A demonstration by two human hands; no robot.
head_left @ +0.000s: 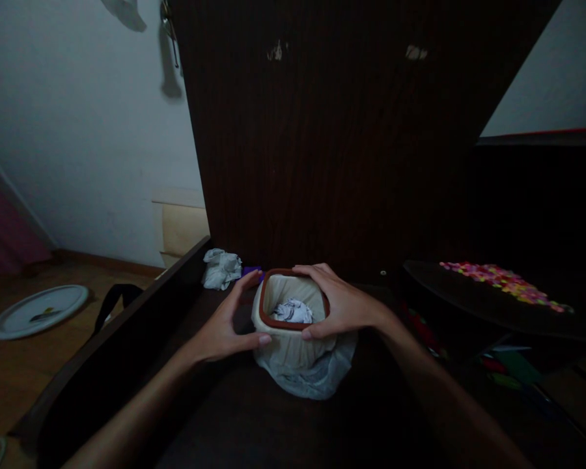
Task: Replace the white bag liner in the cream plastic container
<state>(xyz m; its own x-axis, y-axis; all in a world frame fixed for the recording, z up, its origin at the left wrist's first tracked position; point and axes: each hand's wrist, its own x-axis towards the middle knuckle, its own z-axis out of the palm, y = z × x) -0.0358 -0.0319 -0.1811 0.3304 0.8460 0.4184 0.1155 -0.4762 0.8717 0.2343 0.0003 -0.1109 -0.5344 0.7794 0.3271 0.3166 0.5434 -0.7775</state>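
Observation:
A small waste bin (pixel 269 322) with a brown rounded-square rim stands upright between my hands on a dark wooden surface. A whitish plastic bag (pixel 308 381) lines it and bulges out loosely below the rim. Crumpled white paper (pixel 293 311) lies inside. My left hand (pixel 224 322) curves around the bin's left side, thumb at the front corner and fingertips at the back, with a gap at the palm. Across the right side of the rim, my right hand (pixel 339 303) grips the bin, thumb in front and fingers behind.
A crumpled white plastic bag (pixel 222 268) and a purple item (pixel 251 271) lie behind the bin. A raised dark edge (pixel 141 312) borders the left. Tall dark panel (pixel 317 143) behind. Colourful small pieces (pixel 505 283) lie on a dark shelf at right. A white round lid (pixel 39 311) is on the floor.

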